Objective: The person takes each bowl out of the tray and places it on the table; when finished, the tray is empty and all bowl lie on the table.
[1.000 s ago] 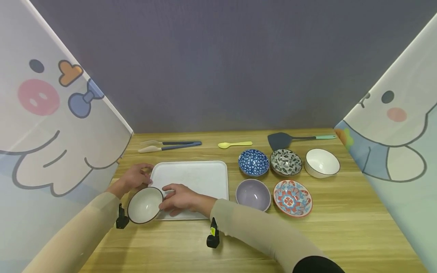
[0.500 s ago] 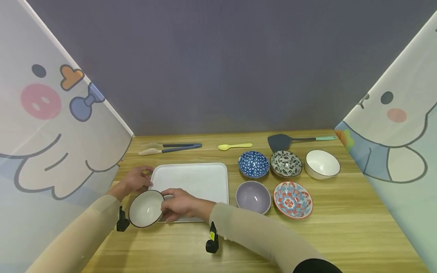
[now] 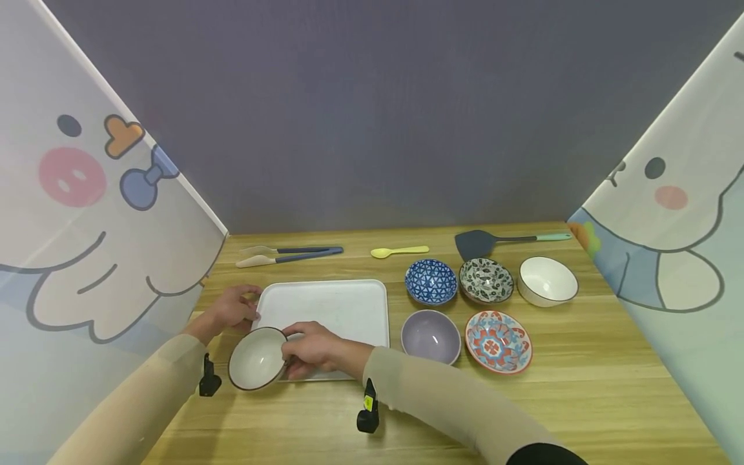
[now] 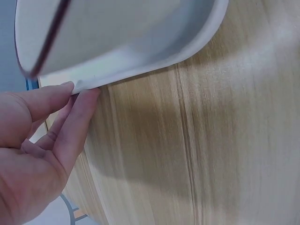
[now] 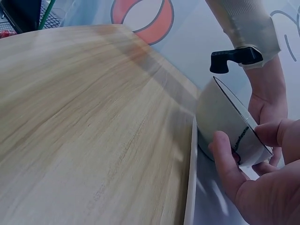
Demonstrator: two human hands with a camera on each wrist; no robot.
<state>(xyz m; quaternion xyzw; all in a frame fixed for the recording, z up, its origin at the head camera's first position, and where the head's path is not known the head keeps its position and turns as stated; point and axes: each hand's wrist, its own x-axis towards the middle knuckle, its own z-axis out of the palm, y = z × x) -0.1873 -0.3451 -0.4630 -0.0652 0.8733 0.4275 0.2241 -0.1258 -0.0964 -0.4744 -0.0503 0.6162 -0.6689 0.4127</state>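
My right hand grips the right rim of a white bowl with a dark brown edge, thumb and fingers on either side of its wall. The bowl is tilted over the front left corner of a white rectangular tray. In the right wrist view, the bowl's outside carries a small dark line pattern. My left hand is at the tray's left edge. The left wrist view shows its thumb on top of the tray rim and a finger below, pinching it.
Right of the tray stand a purple bowl, blue patterned bowl, black-and-white leaf bowl, another white bowl and red-blue floral dish. Behind lie tongs, a yellow spoon and a spatula. Walls flank the table.
My right hand has closed more firmly on the bowl's rim and moved it slightly to the right, over the tray's corner. The left hand stays at the tray's left edge.
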